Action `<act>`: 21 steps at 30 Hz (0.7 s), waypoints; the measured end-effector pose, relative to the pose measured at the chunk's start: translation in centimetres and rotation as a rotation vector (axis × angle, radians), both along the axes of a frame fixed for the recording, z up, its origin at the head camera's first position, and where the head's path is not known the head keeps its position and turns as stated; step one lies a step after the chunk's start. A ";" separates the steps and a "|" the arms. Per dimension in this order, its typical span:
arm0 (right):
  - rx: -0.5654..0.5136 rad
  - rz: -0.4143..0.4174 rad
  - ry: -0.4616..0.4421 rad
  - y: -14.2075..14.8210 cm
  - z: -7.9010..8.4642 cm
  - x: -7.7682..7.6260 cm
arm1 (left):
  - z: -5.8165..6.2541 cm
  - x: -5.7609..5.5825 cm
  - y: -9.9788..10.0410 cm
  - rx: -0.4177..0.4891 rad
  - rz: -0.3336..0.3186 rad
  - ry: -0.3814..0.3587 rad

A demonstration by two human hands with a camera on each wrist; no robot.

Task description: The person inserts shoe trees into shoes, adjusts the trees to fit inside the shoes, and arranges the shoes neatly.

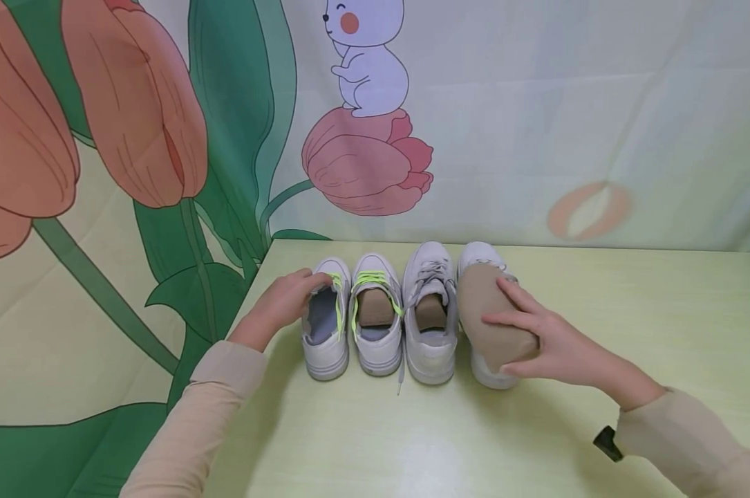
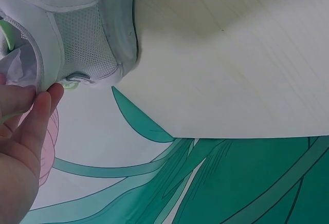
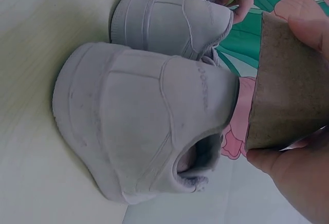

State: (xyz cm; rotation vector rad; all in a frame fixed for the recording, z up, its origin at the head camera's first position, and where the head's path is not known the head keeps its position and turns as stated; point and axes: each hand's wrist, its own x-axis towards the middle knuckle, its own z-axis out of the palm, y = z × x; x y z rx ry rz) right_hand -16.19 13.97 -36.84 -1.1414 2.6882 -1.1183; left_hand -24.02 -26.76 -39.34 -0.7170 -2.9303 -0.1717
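Note:
My left hand pinches the collar edge of the leftmost white sneaker, which has neon-green laces and a grey inside; the left wrist view shows the thumb and fingers on that edge. In my right hand is a brown cardboard-like shoe insert, tilted above the rightmost white sneaker and hiding much of it in the head view. Between them stand a green-laced sneaker with a brown insert inside, and a grey-laced sneaker with another brown insert.
The sneakers stand side by side on a pale yellow-green table, toes toward the back edge. A loose lace trails onto the tabletop. Behind the table hangs a cloth backdrop printed with tulips and a white animal. A dark object shows at the right sleeve.

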 end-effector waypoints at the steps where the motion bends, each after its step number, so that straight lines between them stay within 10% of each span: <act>1: 0.003 0.002 0.000 -0.2 0.0 0.0 | 0.0 0.0 0.0 0.000 0.004 -0.001; 21: -0.011 0.059 -0.046 -3.5 1.0 -0.4 | 0.2 -0.1 -0.1 0.008 0.029 -0.041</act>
